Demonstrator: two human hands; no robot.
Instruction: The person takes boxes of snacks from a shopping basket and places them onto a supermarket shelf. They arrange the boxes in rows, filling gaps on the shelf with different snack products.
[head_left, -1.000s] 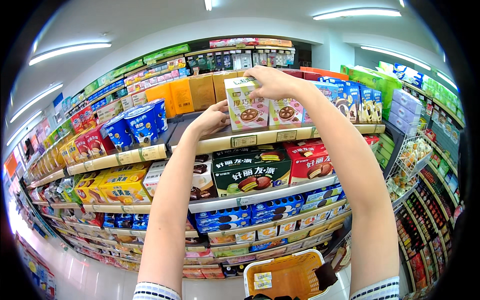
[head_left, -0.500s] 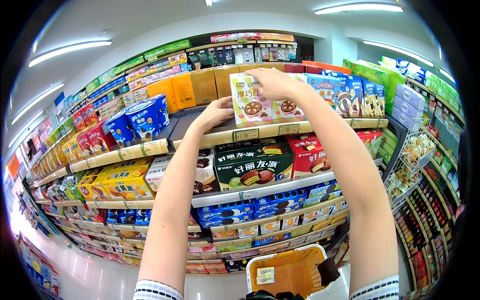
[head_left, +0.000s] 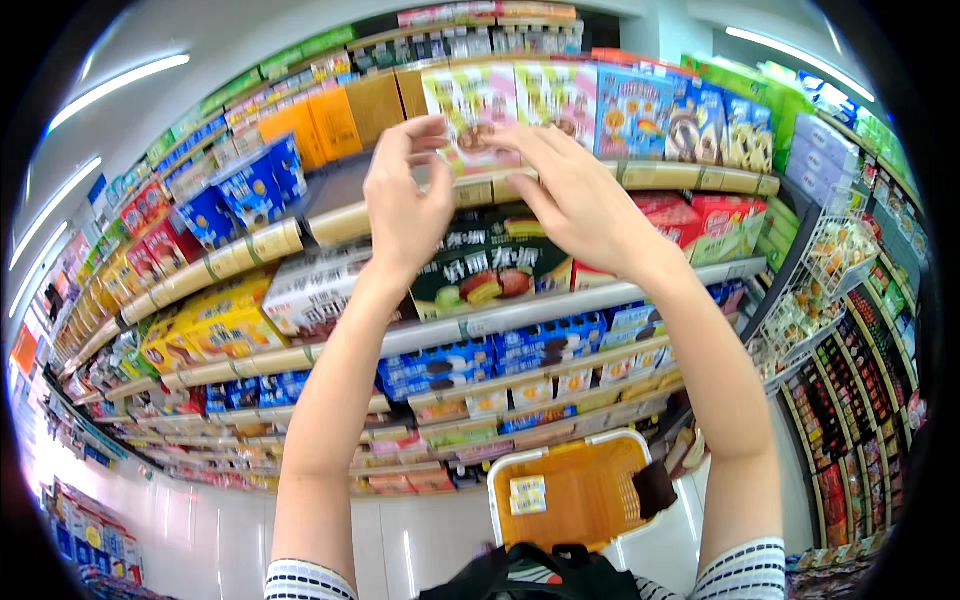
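Both of my hands are empty and raised in front of the upper shelf edge [head_left: 470, 190]. My left hand [head_left: 408, 200] has its fingers curved and spread, with the thumb apart. Opposite it, my right hand [head_left: 575, 200] stretches its fingers leftward, the thumb apart below. Behind them a pink-and-green cookie box [head_left: 478, 92] stands upright on the shelf, its lower front partly covered by my fingers. A matching cookie box [head_left: 562, 88] stands beside it to the right. Neither hand clearly touches a box; blur hides any light contact.
Right of the cookie boxes is a blue biscuit box [head_left: 635, 115]. Blue tubs [head_left: 250, 190] stand to the left. A dark green pie box [head_left: 500, 275] lies one shelf below. On the floor, a yellow basket [head_left: 590, 490] holds small white packs [head_left: 528, 495]. A wire rack [head_left: 815, 290] hangs at right.
Both hands have come away from the first cookie box, down and toward me. It now stands in line with its neighbour. The view has tilted downward.
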